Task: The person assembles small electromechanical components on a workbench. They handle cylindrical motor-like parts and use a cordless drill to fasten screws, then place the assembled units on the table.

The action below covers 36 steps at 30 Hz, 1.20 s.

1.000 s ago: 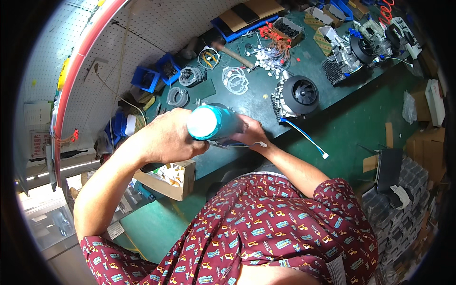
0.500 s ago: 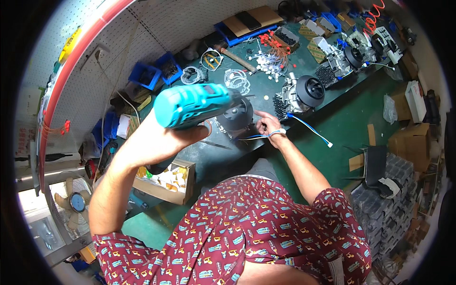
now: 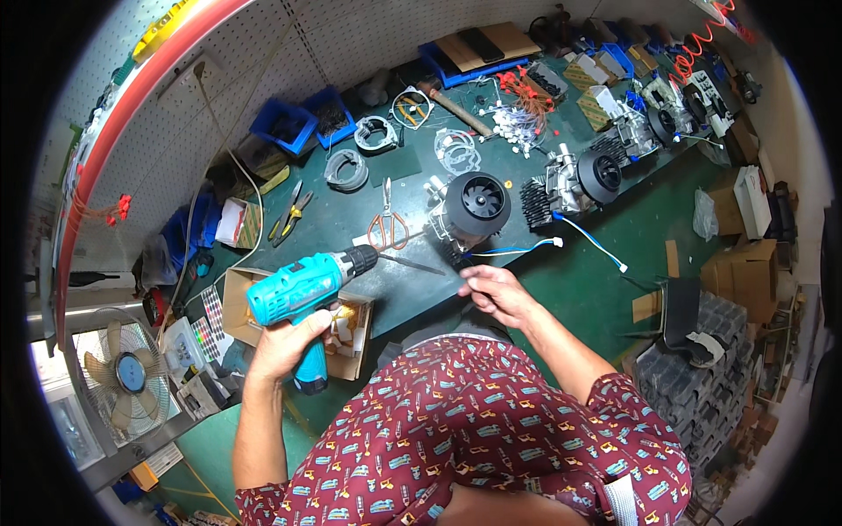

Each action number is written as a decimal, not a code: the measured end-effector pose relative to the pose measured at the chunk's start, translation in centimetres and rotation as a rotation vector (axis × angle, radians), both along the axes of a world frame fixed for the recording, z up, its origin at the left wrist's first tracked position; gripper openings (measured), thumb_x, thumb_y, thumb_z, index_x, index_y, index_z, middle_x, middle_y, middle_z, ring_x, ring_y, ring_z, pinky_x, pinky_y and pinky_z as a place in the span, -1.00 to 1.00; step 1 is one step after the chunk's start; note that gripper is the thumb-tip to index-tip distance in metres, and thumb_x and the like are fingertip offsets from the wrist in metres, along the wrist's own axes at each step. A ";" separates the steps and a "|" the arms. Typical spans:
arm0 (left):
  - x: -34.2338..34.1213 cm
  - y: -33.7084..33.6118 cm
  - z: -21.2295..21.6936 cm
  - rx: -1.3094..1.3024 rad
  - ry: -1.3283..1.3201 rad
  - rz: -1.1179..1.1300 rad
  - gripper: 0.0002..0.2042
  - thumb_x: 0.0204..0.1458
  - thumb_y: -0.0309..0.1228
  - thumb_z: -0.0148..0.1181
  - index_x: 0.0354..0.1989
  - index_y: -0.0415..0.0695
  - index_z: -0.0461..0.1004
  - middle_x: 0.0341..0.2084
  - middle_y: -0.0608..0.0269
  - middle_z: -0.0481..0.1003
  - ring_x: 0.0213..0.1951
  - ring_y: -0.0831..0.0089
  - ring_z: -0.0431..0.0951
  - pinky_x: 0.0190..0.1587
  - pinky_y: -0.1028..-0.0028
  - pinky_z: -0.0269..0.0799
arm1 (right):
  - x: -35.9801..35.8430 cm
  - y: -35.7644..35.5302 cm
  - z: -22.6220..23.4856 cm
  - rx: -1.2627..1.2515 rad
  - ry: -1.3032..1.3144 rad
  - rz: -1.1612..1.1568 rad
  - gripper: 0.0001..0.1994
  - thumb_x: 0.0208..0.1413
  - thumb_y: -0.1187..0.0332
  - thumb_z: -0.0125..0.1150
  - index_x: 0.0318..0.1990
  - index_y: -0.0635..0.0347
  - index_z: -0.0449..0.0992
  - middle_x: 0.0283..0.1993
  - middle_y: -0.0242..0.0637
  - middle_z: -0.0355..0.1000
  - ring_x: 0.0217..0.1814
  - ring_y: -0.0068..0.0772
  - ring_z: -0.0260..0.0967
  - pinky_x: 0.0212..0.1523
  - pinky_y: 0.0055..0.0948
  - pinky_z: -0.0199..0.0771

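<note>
Head view: gripped teal drill by its handle in left hand, overlapping cardboard box; half-curled right hand beside black-fanned metal unit on green bench; could not tell whether pinching anything.

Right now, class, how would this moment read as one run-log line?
left hand: gripping drill | right hand: near black fan wheel, grip unclear | scissors: on bench
</note>
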State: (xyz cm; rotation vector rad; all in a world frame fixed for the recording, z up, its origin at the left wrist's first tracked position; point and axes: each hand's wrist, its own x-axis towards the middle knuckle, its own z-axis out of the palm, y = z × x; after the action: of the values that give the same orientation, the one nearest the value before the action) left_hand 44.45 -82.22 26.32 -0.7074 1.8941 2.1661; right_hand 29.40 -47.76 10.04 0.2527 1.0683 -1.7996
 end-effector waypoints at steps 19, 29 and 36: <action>2.7 -1.0 -0.8 0.003 0.009 -0.060 -0.62 0.12 -0.44 0.34 0.10 -0.24 0.49 -0.15 0.19 0.58 -0.33 0.44 0.59 -0.23 0.42 0.58 | -0.3 -11.2 0.3 -0.281 -0.305 -0.465 -0.86 0.32 0.32 0.26 -0.18 0.14 0.44 -0.29 -0.39 0.39 -0.49 -0.66 0.12 -0.57 -0.65 0.08; 2.0 -2.0 -3.3 -0.412 0.174 -0.179 -0.69 0.11 -0.45 0.41 0.02 -0.21 0.59 -0.19 0.28 0.63 -0.19 0.50 0.61 -0.09 0.45 0.54 | -2.1 -12.8 0.7 -0.366 -0.287 -0.448 -0.79 0.34 0.36 0.19 0.05 0.21 0.48 -0.31 -0.44 0.34 -0.48 -0.64 0.12 -0.55 -0.63 0.07; -0.4 -1.4 -3.5 -0.421 0.134 -0.197 -0.71 0.12 -0.43 0.41 0.00 -0.21 0.61 -0.19 0.27 0.64 -0.17 0.50 0.60 -0.07 0.43 0.53 | -2.8 -12.9 -0.4 -0.381 -0.275 -0.453 -0.79 0.34 0.38 0.17 0.08 0.14 0.47 -0.31 -0.43 0.35 -0.48 -0.63 0.14 -0.54 -0.63 0.09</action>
State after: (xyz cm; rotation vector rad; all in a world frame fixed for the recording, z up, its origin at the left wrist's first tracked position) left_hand 44.02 -83.59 22.83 -0.4192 2.4104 1.7528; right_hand 26.64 -60.64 9.66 0.5223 0.4807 -2.2484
